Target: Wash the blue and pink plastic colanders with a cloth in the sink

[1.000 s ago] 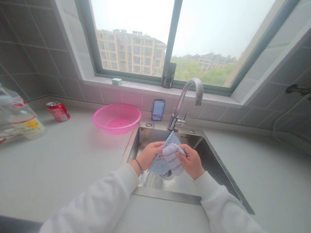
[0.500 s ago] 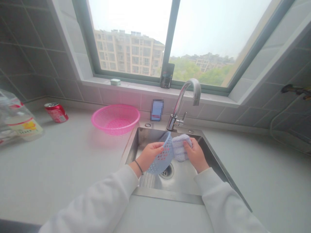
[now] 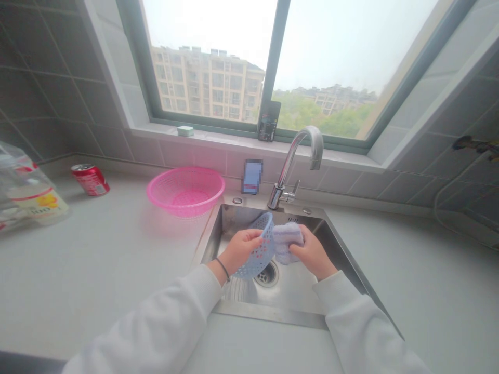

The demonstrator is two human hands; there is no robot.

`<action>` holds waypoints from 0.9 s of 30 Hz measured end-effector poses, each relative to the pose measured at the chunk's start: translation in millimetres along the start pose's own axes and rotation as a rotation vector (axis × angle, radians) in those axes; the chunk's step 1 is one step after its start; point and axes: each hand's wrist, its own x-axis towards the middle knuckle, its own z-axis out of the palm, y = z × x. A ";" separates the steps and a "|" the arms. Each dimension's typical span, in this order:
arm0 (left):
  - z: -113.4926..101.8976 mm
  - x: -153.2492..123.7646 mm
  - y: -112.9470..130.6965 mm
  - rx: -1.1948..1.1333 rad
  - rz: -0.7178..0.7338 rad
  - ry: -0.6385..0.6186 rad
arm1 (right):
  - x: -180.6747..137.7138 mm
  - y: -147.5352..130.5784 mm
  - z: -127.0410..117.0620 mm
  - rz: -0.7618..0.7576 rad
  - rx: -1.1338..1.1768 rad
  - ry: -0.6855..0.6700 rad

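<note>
Over the steel sink [image 3: 338,248], my left hand [image 3: 238,250] grips a small blue perforated basket [image 3: 258,250] by its rim, tilted on its side. My right hand [image 3: 312,253] is closed on a pale lilac striped cloth [image 3: 287,239] pressed against the basket's open side. Both hands hover above the drain [image 3: 268,275]. The curved chrome tap [image 3: 296,158] stands just behind them; no water is visible running.
A pink perforated basket [image 3: 185,190] sits on the counter left of the sink. A red can [image 3: 89,179] lies on its side further left, beside a plastic bag with packaged goods [image 3: 27,193]. A dark item [image 3: 268,120] and a small green block [image 3: 185,131] rest on the windowsill.
The basket has turned from facing me to standing on its side. My right hand with the cloth moved from the basket's front to its right, open side.
</note>
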 end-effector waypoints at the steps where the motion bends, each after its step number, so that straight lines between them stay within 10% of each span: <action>1: -0.8 1.2 -0.7 0.033 0.017 0.017 | -4.0 -5.8 3.5 -0.050 -0.026 -0.037; 6: -4.7 6.4 -2.1 0.173 0.062 0.129 | -24.9 -26.9 28.3 -0.260 -0.155 -0.323; 15: -5.3 4.7 -4.5 0.370 -0.066 0.159 | 0.9 0.9 17.8 -0.157 -0.200 -0.036; 27: -15.3 5.5 3.2 0.831 0.134 0.173 | -8.1 -8.4 31.1 -0.204 -0.174 -0.144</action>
